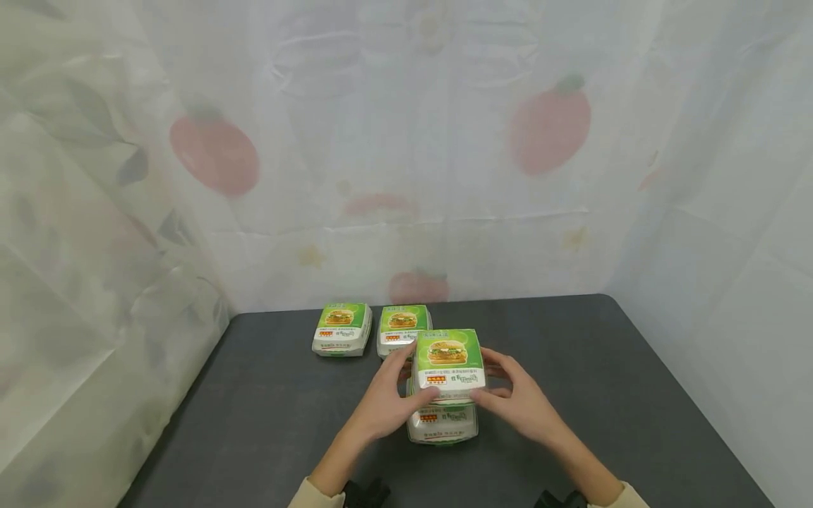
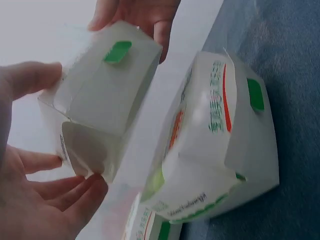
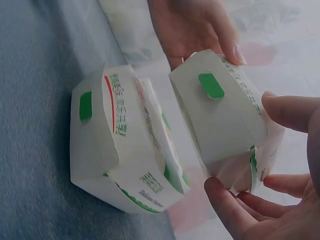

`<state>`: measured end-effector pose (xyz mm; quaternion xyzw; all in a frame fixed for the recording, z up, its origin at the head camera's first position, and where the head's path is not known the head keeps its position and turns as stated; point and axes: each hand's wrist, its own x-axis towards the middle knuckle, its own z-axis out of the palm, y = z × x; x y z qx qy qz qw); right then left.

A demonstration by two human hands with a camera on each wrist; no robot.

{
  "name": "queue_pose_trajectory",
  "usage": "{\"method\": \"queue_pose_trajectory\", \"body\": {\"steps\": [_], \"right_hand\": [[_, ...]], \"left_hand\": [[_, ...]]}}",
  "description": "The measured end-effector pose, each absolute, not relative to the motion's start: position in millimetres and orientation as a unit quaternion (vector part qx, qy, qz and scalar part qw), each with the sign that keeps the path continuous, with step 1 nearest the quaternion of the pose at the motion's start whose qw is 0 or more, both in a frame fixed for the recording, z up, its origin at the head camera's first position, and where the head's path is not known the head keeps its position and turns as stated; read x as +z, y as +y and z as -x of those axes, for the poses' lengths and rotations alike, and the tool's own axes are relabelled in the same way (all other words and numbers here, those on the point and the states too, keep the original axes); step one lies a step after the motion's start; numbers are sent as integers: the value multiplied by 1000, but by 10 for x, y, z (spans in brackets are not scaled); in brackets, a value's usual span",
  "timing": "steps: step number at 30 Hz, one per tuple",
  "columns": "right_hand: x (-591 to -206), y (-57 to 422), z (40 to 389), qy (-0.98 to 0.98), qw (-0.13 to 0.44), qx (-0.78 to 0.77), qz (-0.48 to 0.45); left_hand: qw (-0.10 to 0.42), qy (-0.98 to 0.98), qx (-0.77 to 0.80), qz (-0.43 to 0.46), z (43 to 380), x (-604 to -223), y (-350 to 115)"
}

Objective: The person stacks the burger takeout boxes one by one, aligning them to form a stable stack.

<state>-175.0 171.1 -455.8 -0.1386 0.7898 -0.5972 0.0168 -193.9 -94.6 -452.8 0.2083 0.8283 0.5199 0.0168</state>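
The left hand and right hand curl fingers round a smooth, faceted paperboard carton above a matching box.

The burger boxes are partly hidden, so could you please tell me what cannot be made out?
- Head view: the lid of the lower box, mostly hidden by the held box.
- Head view: fine print on the far-left box, too small to read.
- Left wrist view: another box, cut off by the bottom edge.
- All views: the contents, hidden by closed lids.
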Motion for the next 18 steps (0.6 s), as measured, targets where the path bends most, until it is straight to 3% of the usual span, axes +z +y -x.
{"method": "queue_pose_trajectory", "body": {"steps": [13,18], "right_hand": [[-4721,1557,1704,764,23,-630,140],[-4776,1543,1707,766,13,-627,139]], "left_hand": [[21,812,551,-190,1846,-4722,-1099],[46,799,569,-191,1833,-4795,-1108]]}}
